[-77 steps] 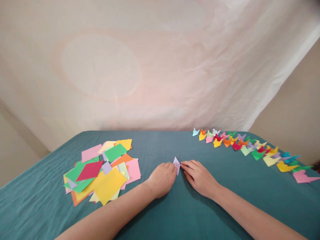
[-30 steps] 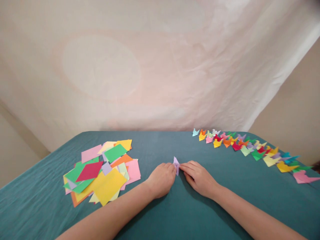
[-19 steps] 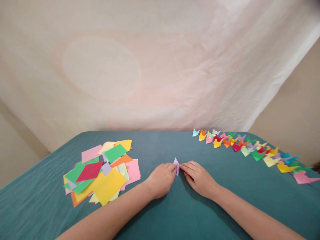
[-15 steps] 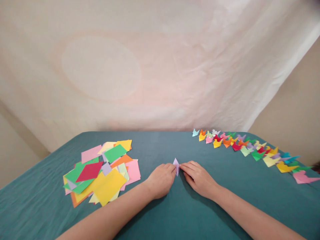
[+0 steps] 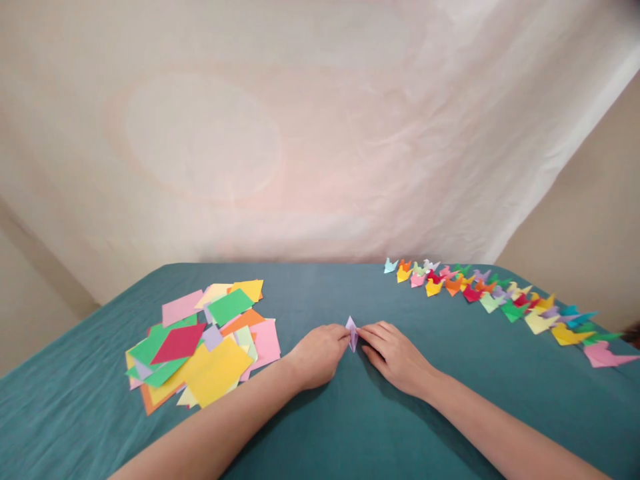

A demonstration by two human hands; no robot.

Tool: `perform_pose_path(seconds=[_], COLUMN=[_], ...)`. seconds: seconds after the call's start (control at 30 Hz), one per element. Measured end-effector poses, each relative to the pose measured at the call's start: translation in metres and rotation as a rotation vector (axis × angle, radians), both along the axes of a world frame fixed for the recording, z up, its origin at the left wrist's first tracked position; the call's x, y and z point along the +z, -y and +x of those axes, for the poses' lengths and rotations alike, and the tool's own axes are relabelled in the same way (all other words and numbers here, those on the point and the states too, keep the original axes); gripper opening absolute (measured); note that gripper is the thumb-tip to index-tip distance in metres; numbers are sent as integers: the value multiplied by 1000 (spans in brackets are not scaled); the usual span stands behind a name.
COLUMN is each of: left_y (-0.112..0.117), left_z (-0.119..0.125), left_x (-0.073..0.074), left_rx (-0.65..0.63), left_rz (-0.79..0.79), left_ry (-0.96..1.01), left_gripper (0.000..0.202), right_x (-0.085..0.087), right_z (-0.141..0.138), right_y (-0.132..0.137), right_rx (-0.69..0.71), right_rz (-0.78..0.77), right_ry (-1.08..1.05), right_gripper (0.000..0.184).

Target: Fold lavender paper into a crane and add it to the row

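Note:
A small lilac origami paper (image 5: 353,337), folded into a narrow diamond, lies on the teal tablecloth between my two hands. My left hand (image 5: 323,353) has its fingers curled together, gripping the paper's left edge. From the other side, my right hand (image 5: 393,350) presses its index fingertip on the right edge, with the thumb tucked lower and the fingers drawn together. The paper's upper and lower points show; its side edges are partly hidden under my fingertips.
A loose heap of coloured paper sheets (image 5: 220,370) spreads to the left of my left forearm. Rows of folded paper birds (image 5: 515,310) run along the table's right side to its far edge. A pale cloth (image 5: 320,133) hangs behind the teal-covered table (image 5: 320,287).
My left hand has shifted very slightly up, its fingers still at the lilac paper. My right hand and the paper have barely moved.

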State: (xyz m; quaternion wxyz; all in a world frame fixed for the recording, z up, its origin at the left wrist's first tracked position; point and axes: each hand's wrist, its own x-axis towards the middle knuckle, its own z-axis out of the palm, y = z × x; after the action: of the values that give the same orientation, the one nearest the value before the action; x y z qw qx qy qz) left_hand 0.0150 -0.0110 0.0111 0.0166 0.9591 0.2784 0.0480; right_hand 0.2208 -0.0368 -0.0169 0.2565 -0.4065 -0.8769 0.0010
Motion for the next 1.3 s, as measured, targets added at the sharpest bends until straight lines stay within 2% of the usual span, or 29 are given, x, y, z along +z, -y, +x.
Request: perform_pose_path(seconds=[0.33,0.87,1.3], left_y=[-4,-3,-16], left_z=[5,2,-19], left_x=[-3,-2,7], left_rx=[33,-77,-136], left_rz=[64,200,78], left_ry=[37,-64,-3], left_gripper=[28,25,38], right_x=[-1,2,8], right_z=[-1,-4,-9], right_y=[-1,0,1], right_rx=[-20,-34,-77], right_rz=[-28,-46,-100], right_ry=[20,79,148], right_gripper=[31,36,36])
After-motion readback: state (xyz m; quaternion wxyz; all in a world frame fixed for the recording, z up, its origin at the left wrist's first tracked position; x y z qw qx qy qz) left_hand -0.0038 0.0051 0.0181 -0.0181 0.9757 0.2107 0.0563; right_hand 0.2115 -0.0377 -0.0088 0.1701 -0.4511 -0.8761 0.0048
